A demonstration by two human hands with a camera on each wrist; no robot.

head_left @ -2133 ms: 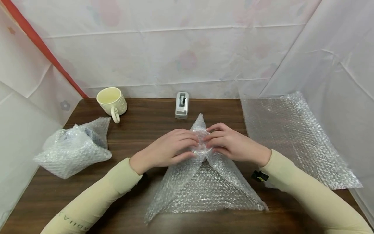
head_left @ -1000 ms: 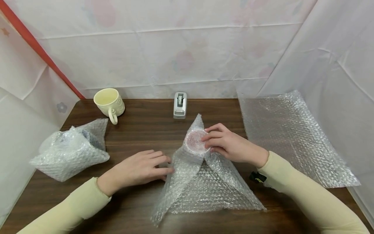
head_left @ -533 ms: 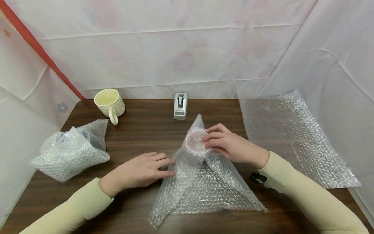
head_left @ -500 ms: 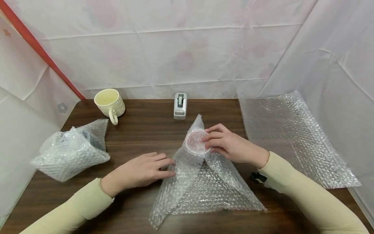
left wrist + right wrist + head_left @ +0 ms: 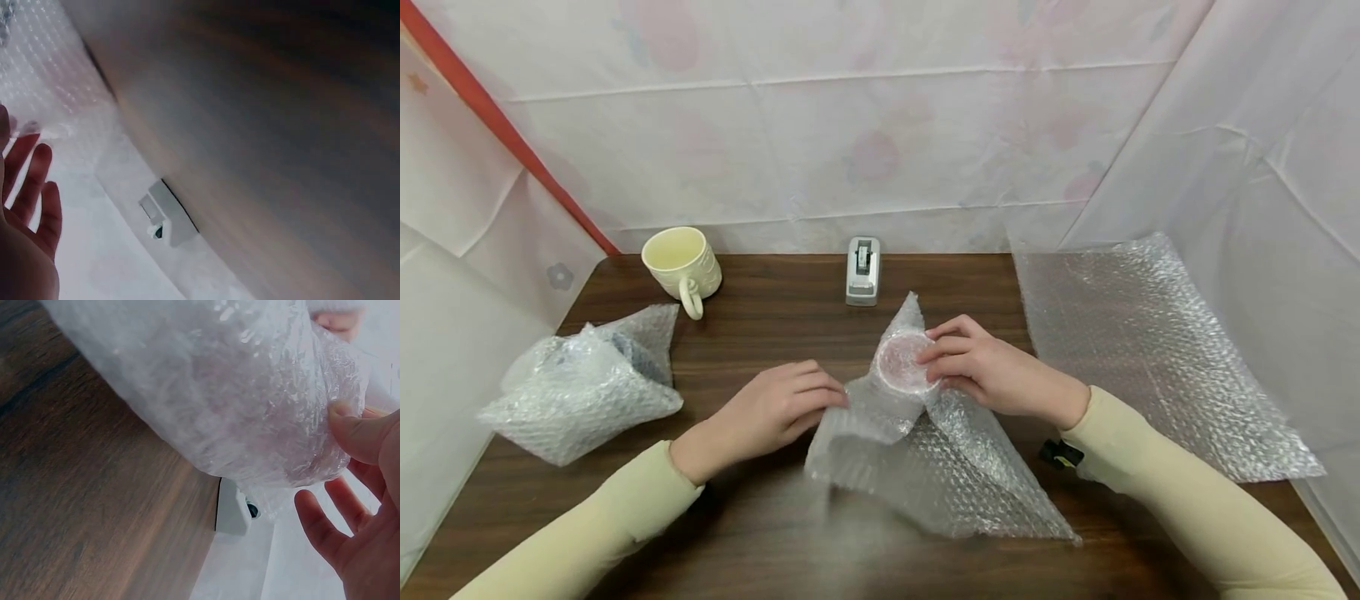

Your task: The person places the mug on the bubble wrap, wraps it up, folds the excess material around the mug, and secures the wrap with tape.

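Note:
A round, pinkish-white object (image 5: pixel 901 363) with a pale rim stands wrapped in bubble wrap (image 5: pixel 1000 467) at the centre of the table. What kind of object it is, the wrap hides. My right hand (image 5: pixel 992 367) holds its top from the right, fingertips on the round end; in the right wrist view the thumb presses the wrapped side. My left hand (image 5: pixel 782 408) grips the left flap of the wrap beside the object. That flap's lower part is lifted off the table and blurred. In the left wrist view the fingers (image 5: pixel 39 165) show next to the wrap, with the thumb hidden.
A pale yellow mug (image 5: pixel 681 265) stands at the back left. In front of it lies a bubble-wrapped bundle (image 5: pixel 587 387). A silver tape dispenser (image 5: pixel 862 271) sits at the back centre. Another bubble wrap sheet (image 5: pixel 1150 358) covers the right side. White sheeting (image 5: pixel 850 125) encloses the table.
My left hand left the round top, came down to the left flap, and now has raised it, its corner swinging up from the table. My right hand has stayed on the object.

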